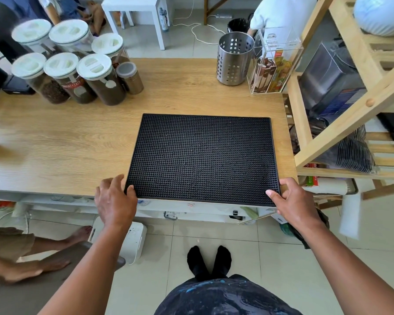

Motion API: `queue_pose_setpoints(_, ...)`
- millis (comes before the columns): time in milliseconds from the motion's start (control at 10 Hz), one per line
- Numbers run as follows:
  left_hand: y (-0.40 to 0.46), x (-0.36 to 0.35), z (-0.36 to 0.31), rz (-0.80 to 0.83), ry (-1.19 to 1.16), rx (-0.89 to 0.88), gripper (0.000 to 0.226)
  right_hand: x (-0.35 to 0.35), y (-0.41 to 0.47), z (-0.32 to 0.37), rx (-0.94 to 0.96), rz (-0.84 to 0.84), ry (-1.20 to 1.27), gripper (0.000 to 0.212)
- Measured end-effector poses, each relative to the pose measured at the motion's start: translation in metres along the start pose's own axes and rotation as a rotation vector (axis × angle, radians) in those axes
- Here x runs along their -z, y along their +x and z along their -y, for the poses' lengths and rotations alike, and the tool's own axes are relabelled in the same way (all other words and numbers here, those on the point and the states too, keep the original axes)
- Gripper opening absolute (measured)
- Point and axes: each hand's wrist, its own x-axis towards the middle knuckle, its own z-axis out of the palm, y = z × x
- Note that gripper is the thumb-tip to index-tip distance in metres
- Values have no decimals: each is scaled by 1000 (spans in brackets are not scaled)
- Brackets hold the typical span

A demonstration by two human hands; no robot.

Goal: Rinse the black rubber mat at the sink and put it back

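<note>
Probably at the very start or the very end: black studded rubber mat flat on the light wooden worktop, near edge over the worktop's front edge, close to the right corner. No sink in view; wet or dry, cannot tell. Left hand at the mat's near left corner, thumb on top, fingers loosely curled. Right hand pinching the near right corner, thumb above.

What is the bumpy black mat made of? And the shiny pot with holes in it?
The black mat looks like rubber: matte, covered in tiny nubs, with a raised rim. The pot with holes looks like brushed steel: silvery, with soft reflections and punched round holes.
</note>
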Motion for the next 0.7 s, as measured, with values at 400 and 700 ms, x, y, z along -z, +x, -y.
queue_pose_setpoints(400, 8, -40, -105, 149, 1, -489, 62, 16, -14, 18, 104, -164, -46, 33)
queue_pose_setpoints(700, 7, -80, -110, 170, 104, -551, 74, 75, -30, 77, 264, -239, 286, 19)
